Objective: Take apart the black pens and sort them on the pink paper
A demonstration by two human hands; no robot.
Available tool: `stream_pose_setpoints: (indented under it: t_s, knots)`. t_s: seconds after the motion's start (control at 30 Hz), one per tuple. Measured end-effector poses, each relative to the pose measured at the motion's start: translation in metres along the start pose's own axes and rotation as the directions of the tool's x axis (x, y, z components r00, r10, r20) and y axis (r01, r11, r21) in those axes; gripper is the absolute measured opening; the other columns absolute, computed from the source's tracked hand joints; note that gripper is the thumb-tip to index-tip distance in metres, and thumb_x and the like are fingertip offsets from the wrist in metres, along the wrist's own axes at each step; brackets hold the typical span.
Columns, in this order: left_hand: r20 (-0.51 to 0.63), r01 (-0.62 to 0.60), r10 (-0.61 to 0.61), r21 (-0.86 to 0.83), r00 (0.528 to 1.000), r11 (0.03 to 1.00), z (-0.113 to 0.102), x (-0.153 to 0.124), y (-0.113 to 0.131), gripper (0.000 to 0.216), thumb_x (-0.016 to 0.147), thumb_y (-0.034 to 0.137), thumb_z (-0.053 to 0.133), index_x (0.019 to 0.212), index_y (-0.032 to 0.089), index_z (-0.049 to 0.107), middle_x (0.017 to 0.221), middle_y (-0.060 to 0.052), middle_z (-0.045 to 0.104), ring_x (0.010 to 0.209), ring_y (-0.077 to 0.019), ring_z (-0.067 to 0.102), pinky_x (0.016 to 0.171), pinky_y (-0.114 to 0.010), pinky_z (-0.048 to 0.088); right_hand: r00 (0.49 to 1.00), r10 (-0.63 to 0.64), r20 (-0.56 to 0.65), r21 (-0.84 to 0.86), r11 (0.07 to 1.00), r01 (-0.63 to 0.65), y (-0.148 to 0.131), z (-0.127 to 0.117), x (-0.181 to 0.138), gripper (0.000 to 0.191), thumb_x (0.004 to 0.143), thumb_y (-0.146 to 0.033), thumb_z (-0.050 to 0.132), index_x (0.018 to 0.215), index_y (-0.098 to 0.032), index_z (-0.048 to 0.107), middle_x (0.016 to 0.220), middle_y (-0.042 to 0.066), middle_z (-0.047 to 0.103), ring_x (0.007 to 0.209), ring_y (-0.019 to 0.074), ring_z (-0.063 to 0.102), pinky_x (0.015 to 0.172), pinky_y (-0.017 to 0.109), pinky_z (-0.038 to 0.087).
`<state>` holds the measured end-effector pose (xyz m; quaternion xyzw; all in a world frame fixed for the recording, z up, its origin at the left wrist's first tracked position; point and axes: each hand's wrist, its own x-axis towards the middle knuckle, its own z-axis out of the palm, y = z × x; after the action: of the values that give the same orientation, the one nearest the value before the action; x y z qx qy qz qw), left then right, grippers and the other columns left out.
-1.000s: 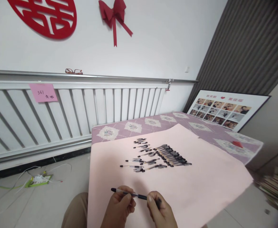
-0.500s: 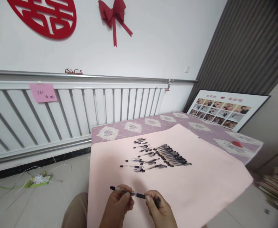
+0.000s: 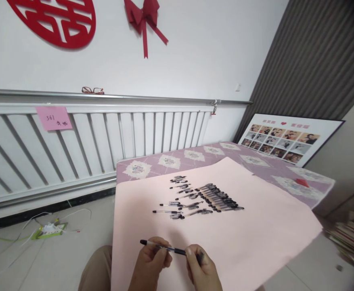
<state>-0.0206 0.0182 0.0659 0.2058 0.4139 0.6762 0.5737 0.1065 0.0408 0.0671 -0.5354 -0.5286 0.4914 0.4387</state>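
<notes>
Above the near part of the pink sheet (image 3: 255, 230), a black gel pen (image 3: 178, 251) lies level between my two hands. My left hand (image 3: 152, 258) is closed, pinching the clear barrel between thumb and fingers, with the black end sticking out to the left. My right hand (image 3: 202, 268) is closed around a dark pen cap (image 3: 200, 257) at the pen's other end. The right fingers hide the tip, so I cannot tell how far the cap sits on it. Beyond the hands are uncapped pens (image 3: 167, 212) with loose caps (image 3: 177, 216) beside them, and a neat row of capped pens (image 3: 219, 198).
A purple patterned cloth (image 3: 183, 155) covers the table under the sheet. Behind it runs a white radiator (image 3: 161, 133). A photo board (image 3: 285, 137) leans at the back right. On the floor at left lies a power strip (image 3: 49, 230) with cables; stacked books (image 3: 352, 242) stand at right.
Almost nothing differs. My right hand has shifted very slightly, and the pen stays held between both hands. The pens on the sheet lie as before.
</notes>
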Motion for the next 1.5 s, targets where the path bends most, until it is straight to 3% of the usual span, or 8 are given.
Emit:
stream_pose_setpoints:
  t_s: [0.2,0.37,0.5,0.77,1.03,1.23,1.5]
  knots:
    - [-0.075,0.072,-0.081,-0.116,0.994,0.991,0.004,-0.001,0.001,0.030,0.050,0.032,0.078,0.069,0.016,0.061,0.056,0.002,0.062,0.047,-0.0075,0.053,0.049,-0.020,0.038,0.999,-0.010,-0.035,0.027,1.000,0.011,0.000,0.002,-0.001,0.037,0.070,-0.055,0.051,0.056,-0.021,0.045,0.046,-0.008,0.034,0.041,0.0077,0.027,0.038,0.020,0.026]
    - [-0.083,0.096,-0.109,-0.156,0.990,0.983,0.001,0.001,0.002,0.034,0.046,0.033,0.080,0.069,0.016,0.061,0.055,0.002,0.062,0.047,-0.0069,0.054,0.049,-0.019,0.040,0.998,-0.048,-0.027,0.104,0.993,0.051,-0.006,0.001,-0.001,0.031,0.065,-0.049,0.060,0.076,-0.020,0.059,0.055,-0.005,0.046,0.046,0.0089,0.036,0.044,0.020,0.032]
    - [-0.075,0.096,-0.108,-0.143,0.991,0.985,0.003,0.000,0.003,0.034,0.045,0.035,0.081,0.067,0.016,0.061,0.051,0.002,0.061,0.046,-0.0076,0.054,0.047,-0.019,0.039,0.997,-0.057,0.044,0.084,0.995,0.053,-0.005,0.000,-0.001,0.028,0.065,-0.047,0.060,0.066,-0.019,0.057,0.052,-0.006,0.043,0.048,0.0093,0.037,0.046,0.020,0.032]
    - [-0.094,0.022,-0.028,-0.063,0.995,0.998,0.010,-0.005,0.005,0.031,0.047,0.034,0.079,0.064,0.015,0.062,0.054,0.000,0.063,0.047,-0.0097,0.056,0.046,-0.021,0.038,0.999,-0.022,-0.042,0.040,0.999,0.024,0.001,0.002,0.000,0.037,0.066,-0.055,0.054,0.058,-0.020,0.050,0.046,-0.008,0.035,0.042,0.0081,0.029,0.041,0.020,0.027]
    - [-0.103,0.071,-0.077,-0.062,0.992,0.996,0.011,-0.004,0.005,0.028,0.048,0.029,0.078,0.063,0.015,0.060,0.052,0.001,0.062,0.047,-0.0094,0.055,0.046,-0.021,0.037,1.000,-0.007,-0.024,0.002,1.000,0.007,0.000,-0.001,0.000,0.041,0.066,-0.058,0.053,0.053,-0.020,0.047,0.044,-0.007,0.037,0.041,0.0083,0.030,0.038,0.021,0.026]
    - [-0.081,0.094,-0.102,-0.092,0.992,0.991,0.006,-0.004,0.010,0.031,0.050,0.032,0.078,0.069,0.016,0.060,0.053,0.001,0.063,0.049,-0.0100,0.057,0.049,-0.021,0.039,0.996,0.004,0.084,0.020,1.000,-0.006,-0.008,-0.006,0.000,0.040,0.064,-0.053,0.059,0.082,-0.018,0.062,0.062,-0.001,0.057,0.045,0.0101,0.041,0.042,0.021,0.033]
    - [-0.043,0.091,-0.096,-0.108,0.994,0.990,0.007,-0.005,0.011,0.033,0.049,0.035,0.079,0.067,0.015,0.060,0.053,0.001,0.062,0.051,-0.0106,0.057,0.050,-0.022,0.039,0.995,0.005,0.100,0.057,0.998,-0.011,-0.010,-0.003,-0.001,0.035,0.065,-0.053,0.058,0.061,-0.019,0.052,0.048,-0.006,0.043,0.042,0.0077,0.033,0.041,0.019,0.028]
